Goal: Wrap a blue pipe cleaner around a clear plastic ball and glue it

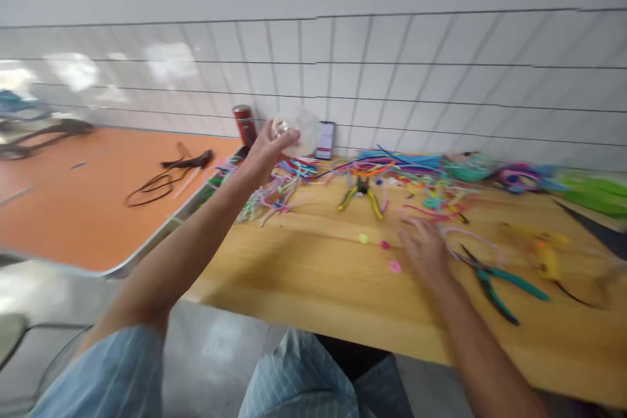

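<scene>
Left hand (267, 147) fingers around clear container (298, 130) near table's far-left edge; right hand (425, 249) fingers spread flat on wooden table (304, 274).

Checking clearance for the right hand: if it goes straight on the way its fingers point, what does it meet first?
Probably the loose tangle of pipe cleaners just past the right hand, which rests flat on the wooden table with fingers pointing toward the wall. Motion blur leaves the gap unclear.

Motion blur smears the clear round thing (300, 131) in the left hand (267, 147).
</scene>
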Demonstrator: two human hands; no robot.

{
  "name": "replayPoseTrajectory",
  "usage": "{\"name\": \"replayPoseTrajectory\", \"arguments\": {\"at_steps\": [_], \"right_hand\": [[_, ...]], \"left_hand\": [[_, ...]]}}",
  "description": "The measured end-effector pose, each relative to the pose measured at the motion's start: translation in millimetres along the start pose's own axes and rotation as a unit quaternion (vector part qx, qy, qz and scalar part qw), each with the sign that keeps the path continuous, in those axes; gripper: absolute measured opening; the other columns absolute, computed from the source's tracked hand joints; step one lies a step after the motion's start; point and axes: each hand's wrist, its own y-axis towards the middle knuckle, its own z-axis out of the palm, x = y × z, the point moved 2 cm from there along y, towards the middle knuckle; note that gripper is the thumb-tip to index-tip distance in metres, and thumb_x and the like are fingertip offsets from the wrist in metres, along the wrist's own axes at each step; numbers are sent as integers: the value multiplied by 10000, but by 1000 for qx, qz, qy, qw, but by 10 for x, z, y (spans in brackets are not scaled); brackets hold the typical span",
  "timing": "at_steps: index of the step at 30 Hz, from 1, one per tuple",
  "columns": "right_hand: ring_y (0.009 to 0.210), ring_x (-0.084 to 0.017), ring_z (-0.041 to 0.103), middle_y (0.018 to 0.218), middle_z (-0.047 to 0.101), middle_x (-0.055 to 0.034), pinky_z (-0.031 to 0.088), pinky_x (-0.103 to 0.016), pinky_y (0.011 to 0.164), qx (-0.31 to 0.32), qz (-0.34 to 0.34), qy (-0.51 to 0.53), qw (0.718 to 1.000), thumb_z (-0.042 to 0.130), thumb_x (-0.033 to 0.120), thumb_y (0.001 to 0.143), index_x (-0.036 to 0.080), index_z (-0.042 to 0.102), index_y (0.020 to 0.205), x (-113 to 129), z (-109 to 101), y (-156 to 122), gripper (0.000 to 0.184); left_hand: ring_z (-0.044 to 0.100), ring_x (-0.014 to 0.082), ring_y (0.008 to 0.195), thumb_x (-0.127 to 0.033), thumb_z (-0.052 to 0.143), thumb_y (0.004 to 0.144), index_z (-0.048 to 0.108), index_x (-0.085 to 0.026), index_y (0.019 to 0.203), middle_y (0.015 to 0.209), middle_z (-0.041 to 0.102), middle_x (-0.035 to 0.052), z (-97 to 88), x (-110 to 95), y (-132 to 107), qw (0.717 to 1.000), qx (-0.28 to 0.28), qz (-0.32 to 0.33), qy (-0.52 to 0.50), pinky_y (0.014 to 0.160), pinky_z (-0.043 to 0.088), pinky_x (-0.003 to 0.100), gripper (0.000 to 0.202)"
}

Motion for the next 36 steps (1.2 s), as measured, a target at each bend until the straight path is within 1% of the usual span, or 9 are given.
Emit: {"name": "replayPoseTrajectory", "arguments": {"at_steps": [4, 8, 11, 15, 19, 23, 25, 30, 36], "right_hand": [[1130, -311, 739, 1168, 820, -140, 579, -521, 1041, -11, 18, -1, 1000, 592, 494, 982, 240, 764, 1111, 41, 21, -12, 333], [1124, -293, 753, 1176, 822, -133, 594, -496, 1034, -11, 33, 29, 999, 539, 569, 1028, 240, 755, 1145, 104, 10, -41, 411], [1093, -284, 773, 1185, 828, -130, 619, -473, 986, -9, 49, 57, 997, 487, 594, 1057, 240, 753, 1156, 146, -36, -42, 454], [1110, -276, 788, 1233, 831, -117, 635, -452, 969, -2, 70, 85, 994, 472, 581, 1071, 248, 745, 1207, 158, -76, -38, 452], [1061, -270, 796, 1205, 837, -109, 644, -434, 936, 15, 82, 97, 992, 527, 558, 1051, 252, 746, 1206, 170, -80, -51, 407], [1038, -265, 788, 1175, 833, -115, 642, -418, 912, 27, 90, 99, 991, 560, 512, 1039, 240, 731, 1225, 200, -82, -66, 371], [1042, -258, 781, 1188, 825, -114, 641, -407, 905, 38, 90, 100, 990, 556, 499, 1042, 238, 719, 1239, 233, -71, -80, 365], [996, -236, 774, 1251, 800, -113, 651, -381, 826, 111, 59, 97, 987, 583, 480, 1039, 242, 671, 1336, 419, 13, -137, 391], [1169, -287, 760, 1236, 814, -90, 605, -476, 1064, 213, -16, 86, 973, 682, 482, 997, 293, 741, 1282, 626, 156, -221, 348]], "left_hand": [[546, 379, 1477, -752, 799, 775, 399, -234, 1568, 1584, 527, 143, 536, -311, -638, 990, 66, 120, -17, 1195, 528, 499, 1028], [523, 367, 1524, -577, 845, 813, 355, -294, 1611, 1645, 490, 136, 957, -461, -1098, 969, 158, 188, -7, 1272, 480, 539, 979], [548, 364, 1504, -514, 852, 823, 323, -282, 1618, 1608, 525, 158, 1228, -456, -1239, 964, 159, 212, 4, 1272, 485, 562, 983], [575, 376, 1466, -464, 879, 793, 352, -255, 1585, 1524, 572, 165, 1495, -299, -1255, 973, 121, 195, 37, 1251, 504, 581, 974], [586, 380, 1448, -454, 886, 780, 386, -248, 1560, 1507, 579, 165, 1558, 35, -1209, 979, 117, 158, 48, 1252, 499, 597, 950], [618, 398, 1410, -538, 889, 765, 381, -254, 1568, 1524, 558, 180, 1468, 475, -1202, 994, 89, 59, 37, 1214, 524, 627, 992], [623, 405, 1400, -558, 898, 758, 378, -271, 1571, 1517, 558, 182, 1428, 616, -1261, 996, 63, 45, 40, 1193, 536, 636, 1006], [555, 399, 1473, -494, 930, 749, 361, -274, 1582, 1540, 543, 175, 1439, 658, -1501, 985, 69, 141, 65, 1258, 484, 626, 1032], [497, 379, 1542, -497, 904, 794, 356, -267, 1583, 1574, 520, 174, 1408, 609, -1600, 978, 121, 169, 21, 1299, 456, 584, 988]]}}
